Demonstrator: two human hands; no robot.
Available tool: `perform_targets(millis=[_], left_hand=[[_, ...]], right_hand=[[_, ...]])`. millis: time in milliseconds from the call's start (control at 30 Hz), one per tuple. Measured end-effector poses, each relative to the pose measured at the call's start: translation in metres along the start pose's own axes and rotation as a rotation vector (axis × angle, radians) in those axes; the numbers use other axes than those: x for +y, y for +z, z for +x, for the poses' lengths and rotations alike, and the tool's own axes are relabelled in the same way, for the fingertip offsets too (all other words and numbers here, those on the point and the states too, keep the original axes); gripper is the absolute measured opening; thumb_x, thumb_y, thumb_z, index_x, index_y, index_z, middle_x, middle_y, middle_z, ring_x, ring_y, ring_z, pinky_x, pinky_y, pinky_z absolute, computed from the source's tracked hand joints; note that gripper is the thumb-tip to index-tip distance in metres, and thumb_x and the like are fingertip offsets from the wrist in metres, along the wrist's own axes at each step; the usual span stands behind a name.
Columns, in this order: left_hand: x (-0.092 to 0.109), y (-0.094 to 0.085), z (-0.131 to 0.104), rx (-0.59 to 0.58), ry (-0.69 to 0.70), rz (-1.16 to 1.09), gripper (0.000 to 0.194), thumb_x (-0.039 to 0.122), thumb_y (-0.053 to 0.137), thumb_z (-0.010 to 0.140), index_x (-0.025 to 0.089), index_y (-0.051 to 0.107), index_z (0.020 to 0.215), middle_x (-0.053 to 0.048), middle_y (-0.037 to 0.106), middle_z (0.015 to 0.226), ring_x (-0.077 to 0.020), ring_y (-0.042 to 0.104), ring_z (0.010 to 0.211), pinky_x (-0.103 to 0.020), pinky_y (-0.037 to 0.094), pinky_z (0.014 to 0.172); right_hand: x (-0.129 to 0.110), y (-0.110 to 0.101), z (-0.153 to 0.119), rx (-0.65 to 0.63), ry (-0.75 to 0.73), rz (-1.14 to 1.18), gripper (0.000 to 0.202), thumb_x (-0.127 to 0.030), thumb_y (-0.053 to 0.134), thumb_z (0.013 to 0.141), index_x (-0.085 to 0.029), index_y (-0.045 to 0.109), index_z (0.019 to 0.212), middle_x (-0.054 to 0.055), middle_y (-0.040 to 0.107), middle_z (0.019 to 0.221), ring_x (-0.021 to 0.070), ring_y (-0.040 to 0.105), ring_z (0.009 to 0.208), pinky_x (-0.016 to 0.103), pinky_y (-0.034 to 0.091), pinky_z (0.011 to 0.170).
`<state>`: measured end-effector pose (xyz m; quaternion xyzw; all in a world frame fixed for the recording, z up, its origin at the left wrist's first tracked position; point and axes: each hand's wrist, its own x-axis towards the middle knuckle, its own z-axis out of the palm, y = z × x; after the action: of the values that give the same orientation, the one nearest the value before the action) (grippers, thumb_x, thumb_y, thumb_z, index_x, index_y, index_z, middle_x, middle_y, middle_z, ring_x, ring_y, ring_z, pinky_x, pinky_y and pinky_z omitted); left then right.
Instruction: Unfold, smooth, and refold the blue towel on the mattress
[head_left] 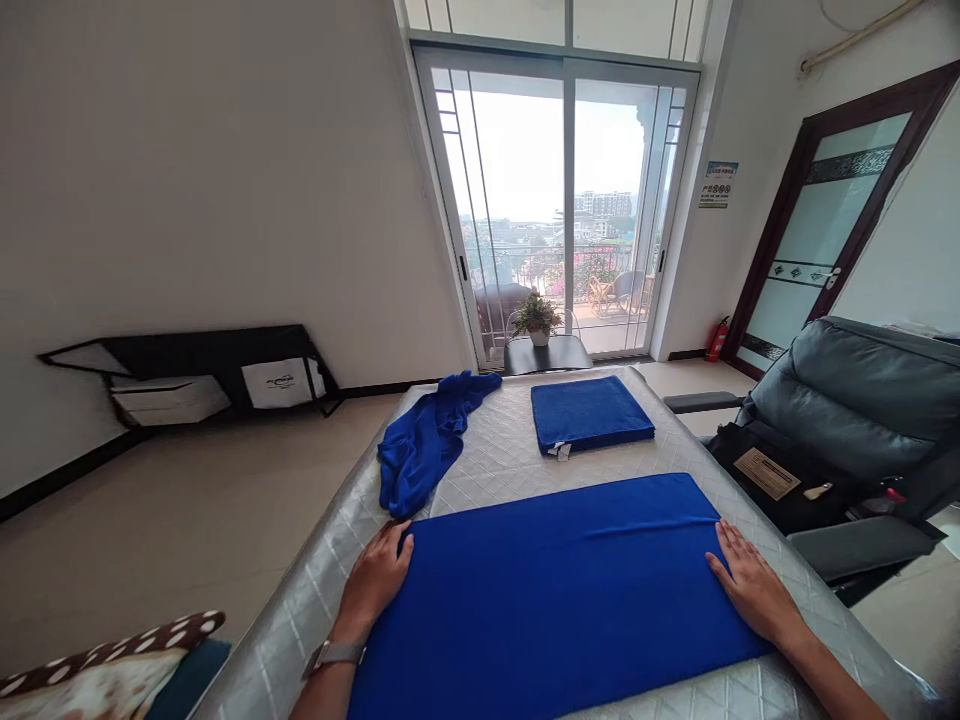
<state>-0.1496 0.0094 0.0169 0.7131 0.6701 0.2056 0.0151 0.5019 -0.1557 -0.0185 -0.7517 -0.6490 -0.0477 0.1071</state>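
Observation:
A long blue cloth (555,600) lies spread flat on the silver quilted table cover (491,455), with a slight crease near its upper right. My left hand (380,568) rests at the cloth's left edge, fingers extended. At the right edge, my right hand (752,580) lies with its fingers stretched out and thumb apart, touching the cloth. Farther back, a neatly folded blue stack (592,412) shows a white tag at its front. A crumpled blue cloth (427,445) sits at the back left, beyond my left hand.
A dark armchair (874,400) holding a black bag (780,475) stands right of the table. Behind the table are a chair (549,354) with a potted plant (537,318) and a sliding glass door. Patterned fabric (127,670) is at the lower left.

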Motion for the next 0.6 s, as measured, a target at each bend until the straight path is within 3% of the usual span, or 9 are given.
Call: perform_targets(millis=[267,433,533,600], left_hand=[[0.004,-0.001,-0.002,0.064,0.044,0.001,0.045,0.036,0.034,0.096,0.016,0.061,0.125,-0.012,0.066,0.131,-0.025,0.057,0.127,-0.039,0.041,0.11],[0.004,-0.002,-0.004,0.057,0.019,0.001,0.045,0.035,0.034,0.097,0.015,0.061,0.127,-0.012,0.066,0.132,-0.0272,0.055,0.129,-0.042,0.041,0.11],[0.006,-0.003,-0.004,0.06,0.017,0.001,0.044,0.034,0.034,0.097,0.015,0.062,0.125,-0.013,0.067,0.131,-0.0277,0.055,0.129,-0.042,0.04,0.11],[0.006,-0.004,-0.004,0.065,0.023,0.003,0.043,0.033,0.035,0.097,0.015,0.062,0.126,-0.013,0.068,0.129,-0.0267,0.055,0.129,-0.041,0.04,0.11]], right_hand=[[0.011,0.005,0.002,-0.051,0.006,-0.009,0.08,-0.06,0.014,0.096,-0.009,0.026,0.156,0.011,0.027,0.162,0.0233,0.023,0.15,0.044,0.022,0.123],[0.034,0.002,0.006,0.013,-0.045,-0.061,0.07,-0.05,0.015,0.095,-0.014,0.051,0.144,0.012,0.036,0.159,0.0248,0.02,0.15,0.046,0.021,0.122],[0.015,-0.009,0.018,0.024,-0.001,-0.074,0.073,-0.05,0.016,0.095,-0.009,0.049,0.145,0.015,0.037,0.157,0.0264,0.021,0.15,0.046,0.022,0.121],[-0.023,-0.019,0.03,-0.004,0.034,-0.068,0.079,-0.053,0.013,0.095,-0.002,0.037,0.15,0.018,0.033,0.159,0.0274,0.021,0.15,0.048,0.022,0.121]])
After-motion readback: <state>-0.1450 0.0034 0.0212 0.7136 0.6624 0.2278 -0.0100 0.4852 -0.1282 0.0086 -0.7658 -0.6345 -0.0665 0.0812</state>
